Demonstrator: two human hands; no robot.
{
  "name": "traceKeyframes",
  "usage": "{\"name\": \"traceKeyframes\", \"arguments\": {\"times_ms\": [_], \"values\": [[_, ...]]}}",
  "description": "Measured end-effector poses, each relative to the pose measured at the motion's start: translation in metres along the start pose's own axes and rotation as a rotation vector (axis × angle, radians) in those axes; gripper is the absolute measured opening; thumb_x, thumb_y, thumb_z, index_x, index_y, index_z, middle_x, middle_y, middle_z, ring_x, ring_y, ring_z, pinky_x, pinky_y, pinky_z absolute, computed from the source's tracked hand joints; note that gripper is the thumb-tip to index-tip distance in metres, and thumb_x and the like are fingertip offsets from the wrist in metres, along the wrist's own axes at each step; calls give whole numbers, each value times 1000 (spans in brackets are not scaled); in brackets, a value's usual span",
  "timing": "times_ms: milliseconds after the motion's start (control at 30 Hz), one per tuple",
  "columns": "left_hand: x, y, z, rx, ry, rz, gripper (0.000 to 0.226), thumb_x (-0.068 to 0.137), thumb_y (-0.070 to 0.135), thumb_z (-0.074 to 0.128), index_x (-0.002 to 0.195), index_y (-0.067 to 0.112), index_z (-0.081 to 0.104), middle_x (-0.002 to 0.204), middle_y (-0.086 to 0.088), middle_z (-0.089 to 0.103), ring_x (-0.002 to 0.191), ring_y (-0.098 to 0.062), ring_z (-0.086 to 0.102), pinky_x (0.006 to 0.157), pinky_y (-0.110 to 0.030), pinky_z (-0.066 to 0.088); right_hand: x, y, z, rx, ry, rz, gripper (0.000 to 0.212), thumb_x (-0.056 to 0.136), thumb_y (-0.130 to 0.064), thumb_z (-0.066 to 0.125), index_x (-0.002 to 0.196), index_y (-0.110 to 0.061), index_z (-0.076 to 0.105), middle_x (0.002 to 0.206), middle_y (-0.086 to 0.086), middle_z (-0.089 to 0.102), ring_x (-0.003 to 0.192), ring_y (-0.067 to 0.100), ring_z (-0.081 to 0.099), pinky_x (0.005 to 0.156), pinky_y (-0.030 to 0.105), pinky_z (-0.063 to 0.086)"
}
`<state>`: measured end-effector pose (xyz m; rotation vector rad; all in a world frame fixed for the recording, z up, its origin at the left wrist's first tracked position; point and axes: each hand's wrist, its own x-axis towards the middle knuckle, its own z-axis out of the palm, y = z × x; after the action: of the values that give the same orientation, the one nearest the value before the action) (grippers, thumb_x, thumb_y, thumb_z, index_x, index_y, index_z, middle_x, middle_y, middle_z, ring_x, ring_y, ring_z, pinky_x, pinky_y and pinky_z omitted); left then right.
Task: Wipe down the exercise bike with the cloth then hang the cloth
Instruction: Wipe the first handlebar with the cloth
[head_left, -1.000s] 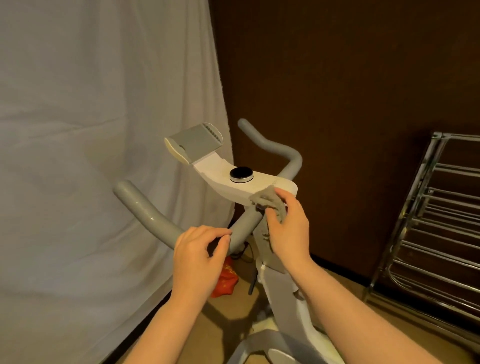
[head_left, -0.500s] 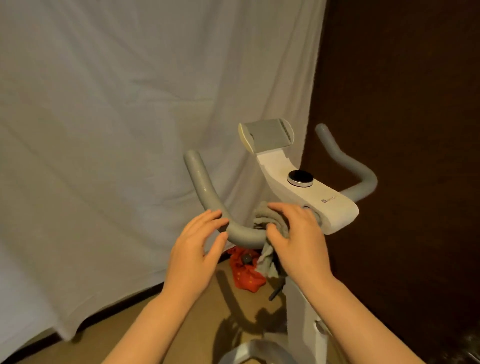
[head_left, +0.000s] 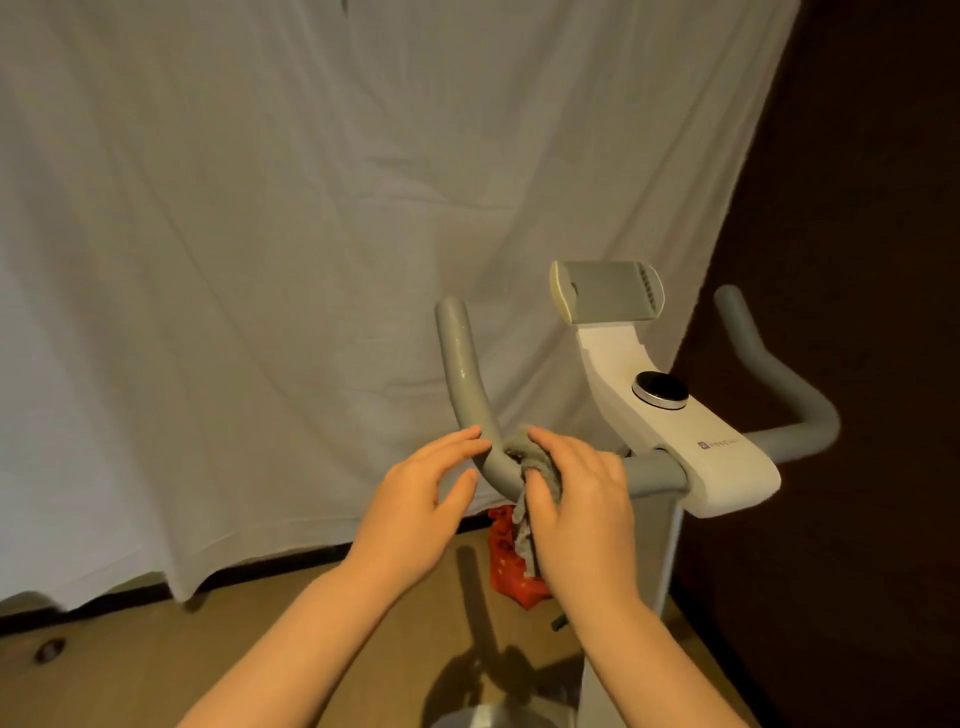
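Head view: right hand (head_left: 582, 499) grips the cloth (head_left: 524, 457) against the bike's (head_left: 696, 441) left handlebar bend (head_left: 493, 462), left hand (head_left: 415, 504) spread loosely beside the bar, holding nothing. Wiping's underway, I'd say; frame and hanging look left to do.

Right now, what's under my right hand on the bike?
The grey cloth is under the right hand, pressed against the bend of the left handlebar; its loose end hangs below. The part of the bar beneath the cloth and palm is covered.
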<state>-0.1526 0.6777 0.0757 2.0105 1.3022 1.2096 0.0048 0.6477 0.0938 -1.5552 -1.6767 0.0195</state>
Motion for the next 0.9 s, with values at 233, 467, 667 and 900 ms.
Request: {"name": "traceKeyframes", "arguments": {"times_ms": [233,467,667,900], "values": [[8,-6,2,5,24,59,24,96,20,57,116,28,67,123,18,57,119,3,48,99,-9,36,7,0,-13,-129,27,77,33,93,-20,57,125,-26,61,112,-7,66,108,13,46,78,17,28],[35,-15,4,47,-45,236,25,91,36,51,104,27,71,119,14,58,117,-5,48,98,-36,40,44,12,-25,-317,-149,250,32,96,-20,47,124,-29,60,114,3,64,115,22,44,85,35,41],[63,-23,0,6,-122,356,23,82,36,55,99,27,69,104,16,63,104,-7,54,93,-34,42,44,-5,-21,-311,-218,344,28,98,-29,49,123,-36,58,117,5,58,109,22,52,81,35,45],[77,-36,-3,-34,-266,449,23,85,45,51,99,33,65,99,19,61,106,-6,52,98,-44,42,33,-33,-6,-378,-153,408,29,96,-26,53,122,-39,57,113,2,51,104,20,51,79,34,45]]}}
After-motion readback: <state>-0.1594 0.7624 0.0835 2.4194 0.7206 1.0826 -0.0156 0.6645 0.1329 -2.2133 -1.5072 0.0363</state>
